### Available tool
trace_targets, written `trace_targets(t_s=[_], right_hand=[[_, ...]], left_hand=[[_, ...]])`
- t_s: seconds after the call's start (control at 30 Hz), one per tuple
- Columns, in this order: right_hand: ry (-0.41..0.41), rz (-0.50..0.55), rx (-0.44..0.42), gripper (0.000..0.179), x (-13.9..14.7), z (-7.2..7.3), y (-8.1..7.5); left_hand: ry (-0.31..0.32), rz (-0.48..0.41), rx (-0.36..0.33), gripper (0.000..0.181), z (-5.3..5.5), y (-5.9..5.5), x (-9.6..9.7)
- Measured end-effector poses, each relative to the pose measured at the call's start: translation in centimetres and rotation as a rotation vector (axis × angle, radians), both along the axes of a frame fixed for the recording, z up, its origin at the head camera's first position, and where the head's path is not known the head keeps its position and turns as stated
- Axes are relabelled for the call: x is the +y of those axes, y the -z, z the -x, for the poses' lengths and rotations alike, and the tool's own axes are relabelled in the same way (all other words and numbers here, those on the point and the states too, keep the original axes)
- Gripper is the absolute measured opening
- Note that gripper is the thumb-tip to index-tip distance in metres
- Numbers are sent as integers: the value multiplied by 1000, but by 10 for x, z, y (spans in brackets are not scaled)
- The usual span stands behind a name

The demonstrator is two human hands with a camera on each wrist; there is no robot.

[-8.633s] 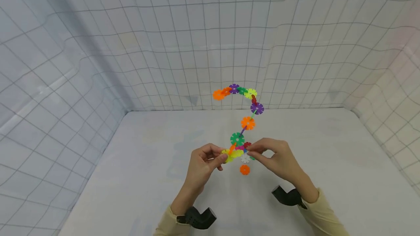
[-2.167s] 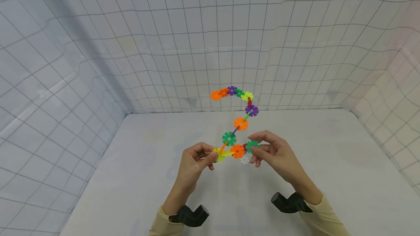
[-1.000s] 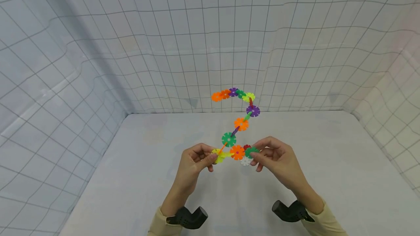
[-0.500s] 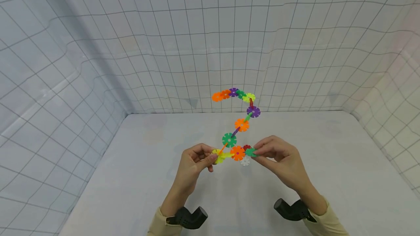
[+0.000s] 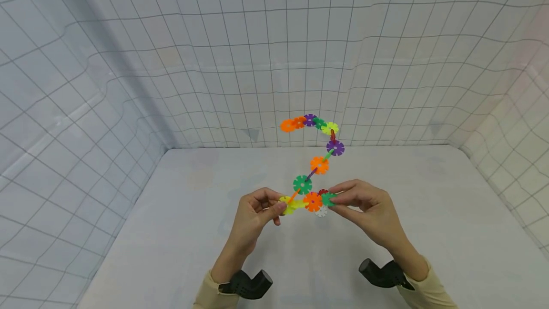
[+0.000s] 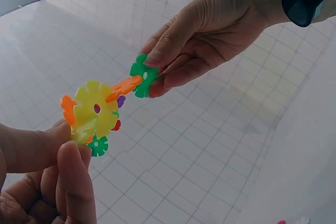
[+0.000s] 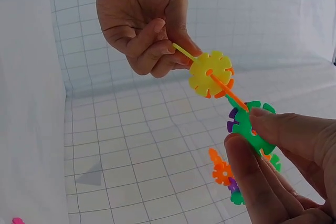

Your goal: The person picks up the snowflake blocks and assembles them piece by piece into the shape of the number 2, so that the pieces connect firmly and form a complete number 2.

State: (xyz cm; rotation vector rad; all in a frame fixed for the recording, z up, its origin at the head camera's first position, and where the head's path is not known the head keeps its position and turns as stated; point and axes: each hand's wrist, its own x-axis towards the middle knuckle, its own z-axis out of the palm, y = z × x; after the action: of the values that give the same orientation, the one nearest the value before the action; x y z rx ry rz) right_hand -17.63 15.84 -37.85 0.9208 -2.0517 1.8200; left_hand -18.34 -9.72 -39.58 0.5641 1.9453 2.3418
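A chain of notched plastic snowflake discs in several colours curves up from my left hand (image 5: pixel 259 213), with a purple disc (image 5: pixel 335 148) partway along. Left thumb and fingers pinch a yellow disc (image 6: pixel 86 129) near the chain's lower end. Beside it a second yellow disc (image 7: pixel 203 80) is slotted to an orange disc (image 5: pixel 312 201). My right hand (image 5: pixel 364 204) pinches a green disc (image 5: pixel 327 199) between thumb and fingers. In the left wrist view the orange disc (image 6: pixel 125 87) stands edge-on, its rim meeting the green disc (image 6: pixel 144 75).
Loose discs, a white one (image 5: pixel 321 211) and a red one (image 5: pixel 323 191), lie on the white table (image 5: pixel 206 175) behind the held pieces. Grid-patterned sheeting (image 5: pixel 317 61) rises at the back and both sides. Black wrist cameras (image 5: pixel 249 284) are strapped at the cuffs.
Since the oldest frame, the orange disc has joined the chain's lower end. The right hand has picked up the green disc, turned it and brought it against the orange one; the chain has shifted slightly right.
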Motion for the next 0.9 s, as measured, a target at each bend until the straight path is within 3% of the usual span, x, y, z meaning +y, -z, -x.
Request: trace_targets(t_s=[0.2, 0.57, 0.73, 0.9], right_hand=[[-22, -22, -47, 22, 1, 1, -1], [-33, -22, -250, 11, 2, -3, -4], [-43, 14, -347, 11, 2, -3, -4], [-53, 59, -384, 17, 3, -2, -2]], left_hand=[[-9, 6, 2, 14, 1, 1, 0], [-11, 25, -1, 14, 0, 1, 3], [-15, 19, -1, 13, 0, 1, 3], [-27, 13, 33, 12, -1, 2, 5]])
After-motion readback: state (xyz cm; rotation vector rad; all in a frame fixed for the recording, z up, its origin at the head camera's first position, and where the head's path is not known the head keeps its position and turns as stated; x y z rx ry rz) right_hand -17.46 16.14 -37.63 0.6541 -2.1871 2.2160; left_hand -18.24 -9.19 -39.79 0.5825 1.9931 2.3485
